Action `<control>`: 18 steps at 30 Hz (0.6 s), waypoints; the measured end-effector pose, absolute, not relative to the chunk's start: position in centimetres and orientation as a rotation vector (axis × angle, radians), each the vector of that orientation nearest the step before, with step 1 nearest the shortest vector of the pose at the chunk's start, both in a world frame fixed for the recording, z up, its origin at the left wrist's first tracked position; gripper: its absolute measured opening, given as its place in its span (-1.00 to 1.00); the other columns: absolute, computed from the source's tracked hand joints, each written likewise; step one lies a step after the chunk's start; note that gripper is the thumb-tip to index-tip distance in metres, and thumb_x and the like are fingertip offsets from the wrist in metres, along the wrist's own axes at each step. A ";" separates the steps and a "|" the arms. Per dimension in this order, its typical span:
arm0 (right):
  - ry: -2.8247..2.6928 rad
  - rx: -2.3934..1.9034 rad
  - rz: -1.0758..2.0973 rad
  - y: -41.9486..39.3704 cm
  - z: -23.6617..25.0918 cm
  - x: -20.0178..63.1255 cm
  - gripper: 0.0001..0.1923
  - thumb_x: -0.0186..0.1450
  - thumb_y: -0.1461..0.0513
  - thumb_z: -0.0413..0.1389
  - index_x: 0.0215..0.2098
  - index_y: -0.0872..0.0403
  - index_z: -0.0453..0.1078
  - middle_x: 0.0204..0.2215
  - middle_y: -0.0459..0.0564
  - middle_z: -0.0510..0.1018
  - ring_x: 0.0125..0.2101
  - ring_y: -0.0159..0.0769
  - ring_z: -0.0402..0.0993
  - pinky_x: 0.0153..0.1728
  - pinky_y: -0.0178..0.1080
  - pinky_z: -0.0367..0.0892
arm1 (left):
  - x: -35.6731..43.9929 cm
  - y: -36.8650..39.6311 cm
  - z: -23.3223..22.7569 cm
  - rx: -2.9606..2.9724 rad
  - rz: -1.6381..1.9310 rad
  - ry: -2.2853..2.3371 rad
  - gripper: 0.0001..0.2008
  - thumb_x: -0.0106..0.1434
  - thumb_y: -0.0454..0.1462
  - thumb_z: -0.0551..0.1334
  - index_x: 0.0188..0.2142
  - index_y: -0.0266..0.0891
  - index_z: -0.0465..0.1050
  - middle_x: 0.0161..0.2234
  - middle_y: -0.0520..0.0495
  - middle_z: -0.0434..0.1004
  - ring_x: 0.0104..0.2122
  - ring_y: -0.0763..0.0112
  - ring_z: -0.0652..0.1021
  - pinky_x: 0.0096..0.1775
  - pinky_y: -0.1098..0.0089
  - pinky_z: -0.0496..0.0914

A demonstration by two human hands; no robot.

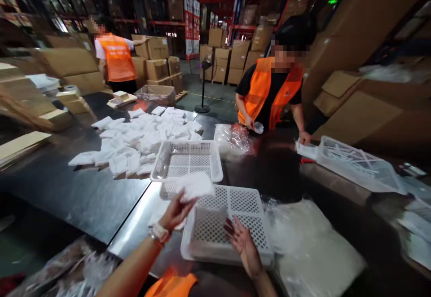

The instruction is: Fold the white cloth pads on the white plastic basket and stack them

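My left hand holds a white soft packet raised over the left edge of the near white perforated basket. My right hand hovers with fingers spread over the basket's near right part, holding nothing. A second white basket sits just beyond, nothing visible inside it. A heap of similar white packets is spread on the steel table to the far left.
A person in an orange vest stands across the table, a hand on another white basket at the right. Clear plastic bags lie right of my basket. A second person in orange stands far left among cardboard boxes.
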State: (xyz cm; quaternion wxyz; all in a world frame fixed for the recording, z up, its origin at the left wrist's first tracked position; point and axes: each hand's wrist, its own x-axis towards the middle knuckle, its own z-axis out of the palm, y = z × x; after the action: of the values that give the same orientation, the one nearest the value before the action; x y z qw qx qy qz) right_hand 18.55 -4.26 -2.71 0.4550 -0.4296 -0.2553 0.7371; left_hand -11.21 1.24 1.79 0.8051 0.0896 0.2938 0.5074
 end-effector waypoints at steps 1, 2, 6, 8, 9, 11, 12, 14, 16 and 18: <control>-0.659 -1.076 1.809 -4.6 -2.5 18.8 -0.20 0.03 -0.34 0.21 0.08 -0.09 0.49 0.09 0.08 0.55 0.10 0.00 0.46 0.20 0.09 0.23 | -13.6 2.3 2.0 0.310 1.298 0.678 -0.45 0.28 -0.03 0.24 0.14 -0.33 0.33 -0.07 -0.28 0.62 -0.06 0.24 0.63 -0.03 0.33 0.53; -0.687 -1.096 1.793 -4.8 -2.2 18.9 -0.22 0.05 -0.31 0.25 0.07 -0.07 0.49 0.05 0.11 0.58 0.05 -0.01 0.51 0.18 0.10 0.24 | -15.7 3.4 1.9 0.454 1.398 0.772 -0.39 0.32 0.07 0.15 0.19 -0.28 0.27 0.04 -0.30 0.56 0.04 0.19 0.59 0.05 0.24 0.49; -0.731 -1.189 1.674 -5.3 -1.1 18.9 -0.30 0.03 -0.21 0.33 0.00 -0.01 0.53 -0.09 0.13 0.65 -0.09 -0.04 0.58 0.08 0.06 0.33 | -20.1 4.9 -2.2 1.365 0.850 1.615 -0.44 0.43 -0.05 -0.11 0.27 -0.32 0.18 0.14 -0.32 0.48 0.10 0.11 0.54 0.11 0.10 0.42; -0.732 -1.235 1.623 -5.6 -1.0 18.8 -0.32 0.00 -0.19 0.36 -0.04 0.01 0.54 -0.14 0.12 0.66 -0.13 -0.05 0.59 0.03 0.04 0.37 | -19.8 3.2 -5.4 1.577 0.524 1.759 -0.56 0.34 -0.21 0.07 0.16 -0.33 0.35 0.09 -0.32 0.52 0.10 0.02 0.52 0.17 0.02 0.35; -0.733 -1.255 1.601 -5.8 -1.1 18.9 -0.32 0.00 -0.19 0.36 -0.06 0.02 0.55 -0.17 0.12 0.66 -0.15 -0.06 0.59 0.01 0.02 0.39 | -19.3 2.1 -6.9 1.638 0.422 1.776 -0.59 0.28 -0.29 0.13 0.11 -0.30 0.40 0.10 -0.32 0.52 0.14 0.00 0.50 0.20 -0.01 0.30; -0.736 -1.286 1.564 -6.3 -1.6 19.0 -0.33 -0.01 -0.19 0.36 -0.08 0.04 0.55 -0.20 0.11 0.67 -0.17 -0.07 0.59 -0.03 -0.01 0.42 | -18.3 -0.1 -9.2 1.720 0.293 1.777 -0.59 0.20 -0.40 0.16 0.05 -0.25 0.46 0.16 -0.33 0.47 0.22 0.01 0.42 0.25 -0.03 0.23; -0.741 -1.300 1.545 -6.5 -2.0 19.2 -0.33 0.00 -0.20 0.36 -0.08 0.04 0.55 -0.21 0.10 0.67 -0.19 -0.08 0.60 -0.05 -0.02 0.44 | -17.9 -0.8 -9.9 1.765 0.229 1.781 -0.58 0.20 -0.43 0.14 0.04 -0.23 0.46 0.19 -0.33 0.44 0.25 0.02 0.38 0.25 -0.03 0.23; -0.764 -1.336 1.471 -6.9 -3.0 19.8 -0.34 0.01 -0.20 0.34 -0.11 0.06 0.55 -0.25 0.10 0.67 -0.23 -0.08 0.60 -0.08 -0.02 0.46 | -17.7 -1.3 -10.6 1.842 0.129 1.782 -0.60 0.23 -0.44 0.10 0.03 -0.23 0.46 0.21 -0.31 0.42 0.27 0.05 0.36 0.23 0.04 0.25; -0.801 -1.395 1.308 -7.1 -4.5 20.7 -0.37 0.03 -0.21 0.30 -0.15 0.07 0.55 -0.29 0.10 0.67 -0.26 -0.08 0.60 -0.11 -0.01 0.48 | -18.1 -1.0 -10.6 1.906 0.058 1.769 -0.68 0.29 -0.41 0.06 -0.04 -0.24 0.49 0.12 -0.26 0.52 0.21 0.11 0.43 0.19 0.16 0.29; -0.853 -1.485 1.032 -7.2 -6.1 22.1 -0.42 0.10 -0.21 0.22 -0.21 0.07 0.54 -0.31 0.11 0.66 -0.27 -0.08 0.59 -0.12 -0.01 0.48 | -18.8 -0.3 -10.3 1.959 -0.002 1.753 -0.75 0.33 -0.35 0.05 -0.17 -0.25 0.52 -0.05 -0.22 0.62 0.05 0.14 0.55 0.09 0.23 0.35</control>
State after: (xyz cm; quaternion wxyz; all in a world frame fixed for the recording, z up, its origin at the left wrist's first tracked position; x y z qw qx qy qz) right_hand 22.10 -7.21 -6.09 0.5405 -0.6247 -0.3591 0.4343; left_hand -18.76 -0.26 -10.31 0.2536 0.7208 0.6451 -0.0008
